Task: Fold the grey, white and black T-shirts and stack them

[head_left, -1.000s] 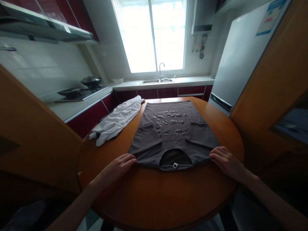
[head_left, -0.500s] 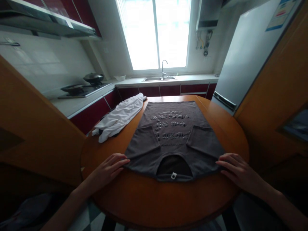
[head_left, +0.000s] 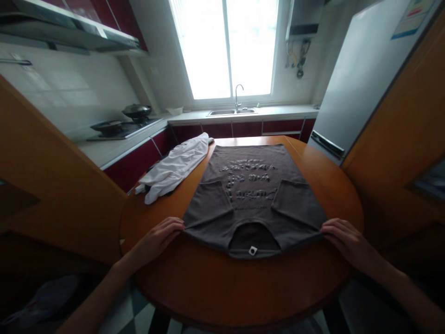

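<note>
A dark grey T-shirt (head_left: 252,215) lies spread on the round wooden table (head_left: 243,287), its neck opening and white label toward me. Both short sleeves are folded inward over the body, near the raised lettering. My left hand (head_left: 163,235) pinches the shirt's shoulder corner on the left. At the opposite corner, my right hand (head_left: 342,234) grips the cloth between thumb and fingers. The fabric runs fairly taut between the two hands, with creases leading to each grip.
Crumpled white clothing (head_left: 179,167) with some dark cloth lies at the table's far left. Beyond are a counter with a sink (head_left: 231,112), a stove with pans (head_left: 135,111), and a fridge (head_left: 361,74) at the right. Wooden panels flank the table.
Both hands have closed on the shirt's shoulder corners, where the fingers were looser before. The near edge of the shirt looks slightly lifted and pulled straighter. The view has shifted slightly.
</note>
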`<state>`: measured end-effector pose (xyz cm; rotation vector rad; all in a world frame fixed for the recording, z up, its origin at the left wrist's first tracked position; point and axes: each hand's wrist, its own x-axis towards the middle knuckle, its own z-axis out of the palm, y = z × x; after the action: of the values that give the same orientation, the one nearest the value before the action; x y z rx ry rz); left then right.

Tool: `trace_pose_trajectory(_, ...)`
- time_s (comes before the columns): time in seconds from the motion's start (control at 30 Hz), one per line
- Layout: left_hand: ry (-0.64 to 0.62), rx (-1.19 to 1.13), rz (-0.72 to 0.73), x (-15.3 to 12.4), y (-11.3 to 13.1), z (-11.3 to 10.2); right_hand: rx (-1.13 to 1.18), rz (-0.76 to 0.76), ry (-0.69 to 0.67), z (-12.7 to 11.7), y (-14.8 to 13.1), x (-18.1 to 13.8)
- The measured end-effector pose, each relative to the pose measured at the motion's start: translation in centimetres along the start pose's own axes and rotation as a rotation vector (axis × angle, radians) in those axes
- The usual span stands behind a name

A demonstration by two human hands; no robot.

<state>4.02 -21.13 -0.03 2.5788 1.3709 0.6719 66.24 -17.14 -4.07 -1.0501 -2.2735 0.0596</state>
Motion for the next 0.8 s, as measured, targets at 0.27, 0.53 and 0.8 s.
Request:
trace_pose_trajectory(0.27, 0.057, -0.151, -0.256, 5.8, -1.2, -2.9, 0.167, 0.173, 0.131, -0.8, 1.9, 6.0)
trace_pose_trajectory(0.53, 0.187, -0.186, -0.373, 14.5, -6.7, -2.4, 0.212, 0.420, 0.121, 0.6, 6.7, 15.4)
trace_pose_trajectory(0.8, 0.151, -0.290, -0.477, 15.8, -10.0, 2.0, 0.334, 0.644, -0.039, 4.1, 11.0, 17.0)
